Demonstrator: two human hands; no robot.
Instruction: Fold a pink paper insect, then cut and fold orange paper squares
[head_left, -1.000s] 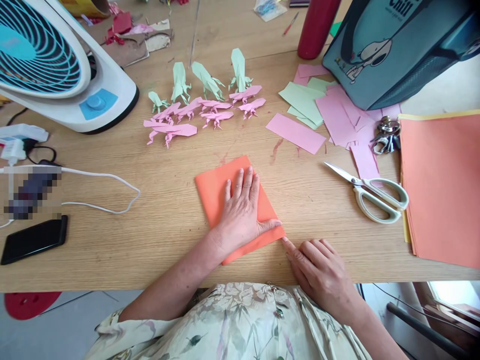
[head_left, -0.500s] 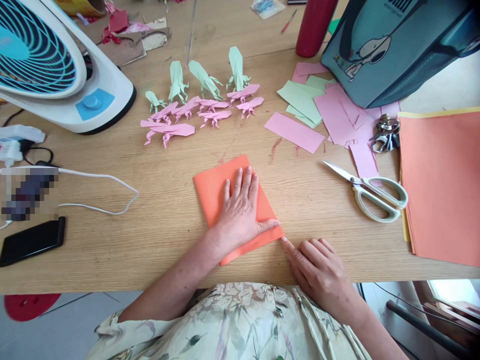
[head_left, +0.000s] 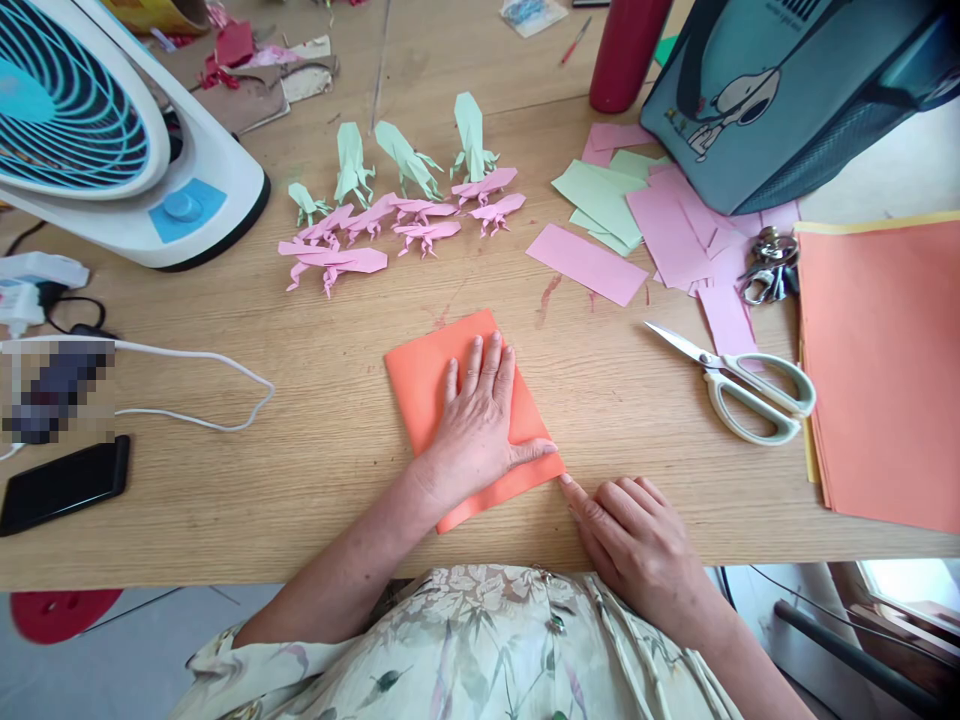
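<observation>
A folded sheet of orange paper (head_left: 409,370) lies at a slant on the table before me, its near edge slightly raised. My left hand (head_left: 480,425) is flat on top of it, fingers stretched toward the far edge and thumb out to the near right corner. At that same corner, the index fingertip of my right hand (head_left: 630,525) touches the paper. The other right fingers are curled in, and I see nothing between them. White-handled scissors (head_left: 757,390) lie open-bladed to the right of the paper.
Pink folded paper figures (head_left: 352,258) and green ones (head_left: 350,165) stand beyond the paper. Pink and green slips (head_left: 586,264) lie near a blue bag (head_left: 750,110) and red bottle (head_left: 626,55). Orange sheets (head_left: 885,380) are right; a fan (head_left: 184,205) and phone (head_left: 67,485) left.
Both hands keep their places on the paper. The whole view has shifted very slightly; nothing was taken hold of or let go.
</observation>
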